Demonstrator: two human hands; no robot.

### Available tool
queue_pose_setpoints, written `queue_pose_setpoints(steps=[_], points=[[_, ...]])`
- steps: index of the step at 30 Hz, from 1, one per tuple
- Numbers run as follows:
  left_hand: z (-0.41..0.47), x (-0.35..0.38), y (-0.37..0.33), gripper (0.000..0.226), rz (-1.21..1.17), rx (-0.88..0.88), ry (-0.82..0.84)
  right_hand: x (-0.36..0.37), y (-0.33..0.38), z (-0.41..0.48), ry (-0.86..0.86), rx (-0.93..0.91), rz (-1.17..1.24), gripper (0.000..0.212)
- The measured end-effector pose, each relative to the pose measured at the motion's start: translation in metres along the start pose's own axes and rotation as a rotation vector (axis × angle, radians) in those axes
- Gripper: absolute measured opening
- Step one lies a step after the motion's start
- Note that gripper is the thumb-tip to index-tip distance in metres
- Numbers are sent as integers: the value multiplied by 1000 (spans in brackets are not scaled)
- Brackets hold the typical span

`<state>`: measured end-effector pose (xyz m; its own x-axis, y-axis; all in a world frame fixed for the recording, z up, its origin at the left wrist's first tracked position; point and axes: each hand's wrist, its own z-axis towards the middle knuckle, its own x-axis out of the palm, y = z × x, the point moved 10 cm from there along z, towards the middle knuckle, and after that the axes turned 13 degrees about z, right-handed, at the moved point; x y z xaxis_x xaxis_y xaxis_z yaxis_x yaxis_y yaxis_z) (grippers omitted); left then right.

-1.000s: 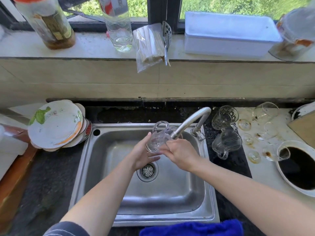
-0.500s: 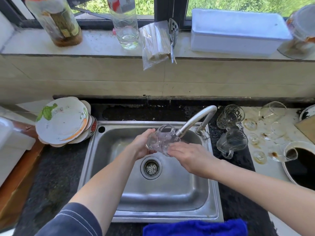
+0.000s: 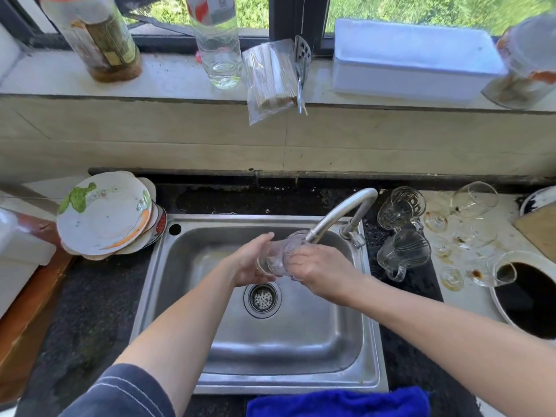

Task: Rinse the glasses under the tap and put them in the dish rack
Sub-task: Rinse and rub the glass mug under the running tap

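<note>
Glass (image 3: 278, 260) turned sideways since earlier; right hand (image 3: 319, 269) now covers handle.

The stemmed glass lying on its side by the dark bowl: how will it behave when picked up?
The stemmed glass looks thin, so probably fragile and light. Lying on its side on the stained counter, it may roll if nudged. Brown residue inside suggests a slippery, sticky surface.

A dark speckled worktop (image 3: 90, 299) is seen around a steel sink (image 3: 368, 350), with a stack of plates (image 3: 105, 215) at its left and a blue cloth (image 3: 337, 401) at the front edge. Right of the sink, two glass mugs (image 3: 403, 254) lie on the dark surface, and stained stemmed glasses (image 3: 474, 200) are scattered on a pale section beside a bowl of dark liquid (image 3: 529, 299).
</note>
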<state>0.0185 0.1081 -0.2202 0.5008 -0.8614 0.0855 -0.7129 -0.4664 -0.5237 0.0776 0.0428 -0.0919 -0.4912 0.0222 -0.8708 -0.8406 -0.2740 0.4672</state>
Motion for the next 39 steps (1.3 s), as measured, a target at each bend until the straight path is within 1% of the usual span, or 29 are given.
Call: queue_pose_setpoints(steps=[1,3,5,7,9,10,11,13,15,17,19,21,22,24,26,28,29,30,33,34,35,37,38,39], points=[[0,2,1,51,-90,24,31,-5,-2,1,-17,33,30,12],[-2,10,-6,53,-297,133,120,-14,-3,5,-83,106,57,20],[1,15,-12,48,-392,190,102,-19,5,13,-142,130,72,22],[4,9,-10,41,-348,154,25,-18,13,11,-143,82,72,6],[3,-4,-6,36,-226,95,-49,-19,14,-5,-88,1,13,15],[2,-10,-4,35,-171,73,-68,-18,14,-12,-48,-43,-43,17],[2,-11,-4,33,-130,56,-70,-17,13,-13,-27,-83,-95,18],[1,-1,-6,31,-59,25,-37,-12,11,0,1,-88,-116,21],[3,4,-5,29,-28,17,-23,-8,12,9,-4,-88,-96,23],[3,-5,3,30,-37,-13,-46,-11,12,-4,20,-124,-57,29],[1,-17,11,30,-38,-42,-83,-15,12,-21,16,-142,-95,32],[-3,-13,15,29,-59,-63,-70,-11,1,-19,-2,-62,-122,25],[-5,-7,16,28,-70,-74,-43,-6,-4,-12,3,-8,-89,21],[-3,1,16,25,-73,-69,-9,1,-2,-3,-1,19,-13,18],[-3,0,23,26,-72,-100,-3,-5,1,-10,-5,14,52,10],[-2,-2,29,31,-50,-121,-3,-13,6,-19,-22,10,50,18],[-1,0,30,33,-48,-128,4,-13,8,-18,-6,20,38,16],[-1,5,32,33,-59,-142,20,-8,6,-14,25,48,43,15],[-1,14,32,31,-57,-165,54,6,-2,-5,109,150,123,25],[-3,13,34,33,-47,-178,57,-1,-2,-8,69,148,143,29],[-2,9,38,36,-40,-191,53,-13,-3,-15,-18,128,142,30],[-1,2,42,44,-70,-201,45,-34,-5,-29,-197,101,90,26],[-1,4,41,45,-103,-196,62,-38,-6,-34,-253,113,45,31],[0,8,39,45,-137,-183,82,-39,-8,-36,-276,148,17,41]])
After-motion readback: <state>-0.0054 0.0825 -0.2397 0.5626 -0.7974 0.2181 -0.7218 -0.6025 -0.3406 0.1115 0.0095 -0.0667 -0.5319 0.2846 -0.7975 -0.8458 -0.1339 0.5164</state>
